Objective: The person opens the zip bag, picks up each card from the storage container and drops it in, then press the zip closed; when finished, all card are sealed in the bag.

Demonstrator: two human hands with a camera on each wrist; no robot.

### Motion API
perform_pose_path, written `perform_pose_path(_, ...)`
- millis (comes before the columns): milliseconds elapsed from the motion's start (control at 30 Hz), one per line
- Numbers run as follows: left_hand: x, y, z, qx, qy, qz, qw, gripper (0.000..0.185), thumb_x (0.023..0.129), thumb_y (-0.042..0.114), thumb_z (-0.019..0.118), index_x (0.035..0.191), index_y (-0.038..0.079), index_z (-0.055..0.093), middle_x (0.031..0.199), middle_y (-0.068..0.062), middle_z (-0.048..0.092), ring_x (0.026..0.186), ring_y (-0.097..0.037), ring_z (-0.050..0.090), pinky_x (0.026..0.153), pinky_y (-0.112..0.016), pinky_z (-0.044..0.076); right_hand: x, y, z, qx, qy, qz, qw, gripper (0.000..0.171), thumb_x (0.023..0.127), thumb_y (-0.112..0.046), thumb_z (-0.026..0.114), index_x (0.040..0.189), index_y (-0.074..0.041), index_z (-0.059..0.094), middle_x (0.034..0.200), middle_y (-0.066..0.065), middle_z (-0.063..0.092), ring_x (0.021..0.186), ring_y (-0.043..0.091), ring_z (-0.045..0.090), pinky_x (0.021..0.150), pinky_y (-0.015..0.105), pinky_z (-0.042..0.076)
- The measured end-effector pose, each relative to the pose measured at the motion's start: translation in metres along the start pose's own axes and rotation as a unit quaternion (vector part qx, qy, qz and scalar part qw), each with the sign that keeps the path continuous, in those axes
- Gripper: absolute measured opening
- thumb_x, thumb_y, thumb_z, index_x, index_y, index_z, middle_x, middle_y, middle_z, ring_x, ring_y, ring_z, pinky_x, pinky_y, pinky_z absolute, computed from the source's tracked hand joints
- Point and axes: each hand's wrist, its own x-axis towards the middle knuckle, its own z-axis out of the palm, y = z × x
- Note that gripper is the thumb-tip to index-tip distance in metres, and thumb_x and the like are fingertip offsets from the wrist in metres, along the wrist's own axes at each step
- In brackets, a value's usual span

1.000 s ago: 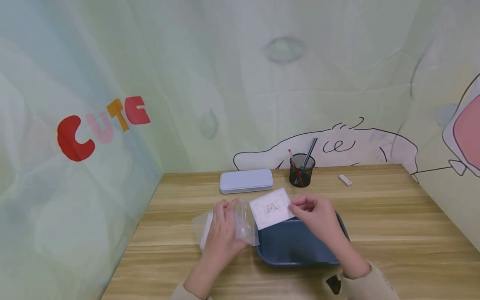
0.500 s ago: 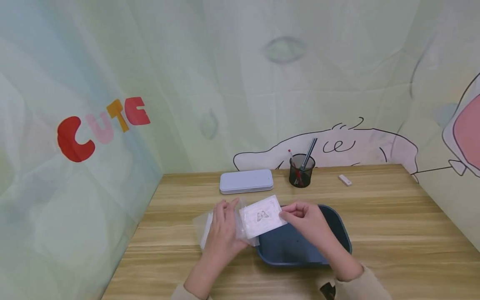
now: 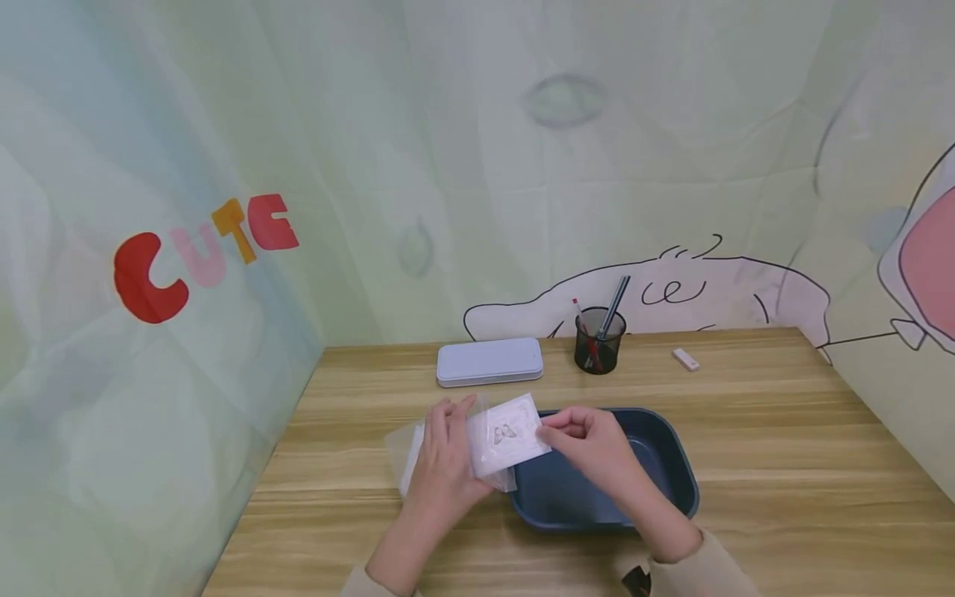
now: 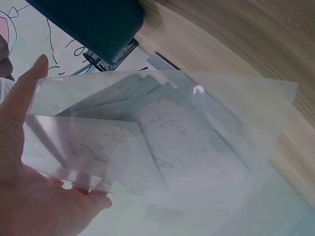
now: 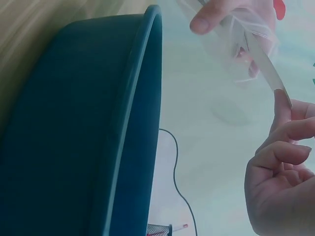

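My left hand (image 3: 443,460) grips a clear plastic bag (image 4: 268,101) near its mouth, thumb on one side and fingers on the other. Several pale printed cards (image 4: 182,132) lie fanned inside the bag in the left wrist view. Between thumb and forefinger, my right hand (image 3: 593,452) pinches the right edge of a white card (image 3: 515,439) with a butterfly drawing. The card's left part sits within the bag's mouth; its right end sticks out. Below the right hand stands a dark blue plastic basin (image 3: 675,473). The left palm is hidden in the head view.
Behind the hands lies a pale lavender box (image 3: 489,362). A black mesh pen cup (image 3: 597,352) holding pens stands to its right. Farther right is a small white eraser-like block (image 3: 685,359). A printed curtain (image 3: 373,166) hangs along the table's back and left edges.
My right hand has moved left and slightly down, sliding the butterfly card from above the basin into the bag's mouth. My left hand and the bag have stayed nearly still.
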Motion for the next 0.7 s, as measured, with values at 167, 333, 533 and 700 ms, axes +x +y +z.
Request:
perform_pose_path(167,0.000,0.000,0.000,0.003,0.005,0.008,1.0000,0.113,0.041,0.026,0.094,0.136,0.000,0.039,0.119,-0.019,0.041,0.113,-0.032,0.042,0.102,-0.040,0.041,0.002,0.002,0.008,-0.003,-0.012,-0.016,1.000,0.010,0.082,-0.018,0.075,0.087,-0.009,0.074,0.068,0.010,0.064,0.049,0.014,0.043,0.041,0.021,0.035)
perform_pose_path(333,0.000,-0.001,0.000,0.006,0.012,0.016,0.9998,0.113,0.040,0.026,0.094,0.135,0.000,0.040,0.117,-0.018,0.041,0.109,-0.032,0.042,0.098,-0.040,0.043,0.001,0.000,0.019,-0.001,-0.037,-0.027,0.999,0.011,0.083,-0.020,0.075,0.088,-0.010,0.074,0.068,0.006,0.065,0.046,0.014,0.044,0.039,0.021,0.034)
perform_pose_path(533,-0.001,0.000,-0.001,-0.001,0.003,0.015,0.9999,0.115,0.039,0.024,0.095,0.136,0.000,0.038,0.118,-0.018,0.040,0.110,-0.032,0.042,0.098,-0.040,0.043,-0.002,-0.001,0.033,0.010,-0.060,-0.038,0.997,0.016,0.084,-0.020,0.075,0.092,-0.007,0.074,0.070,0.004,0.066,0.047,0.013,0.045,0.040,0.023,0.039)
perform_pose_path(700,0.000,-0.001,0.000,0.001,0.009,0.021,0.9997,0.114,0.039,0.025,0.095,0.135,-0.001,0.039,0.116,-0.018,0.040,0.107,-0.031,0.042,0.095,-0.040,0.044,-0.001,0.002,0.038,0.006,-0.070,-0.041,0.997,0.016,0.085,-0.022,0.074,0.092,-0.008,0.074,0.073,0.003,0.068,0.047,0.013,0.047,0.041,0.023,0.041)
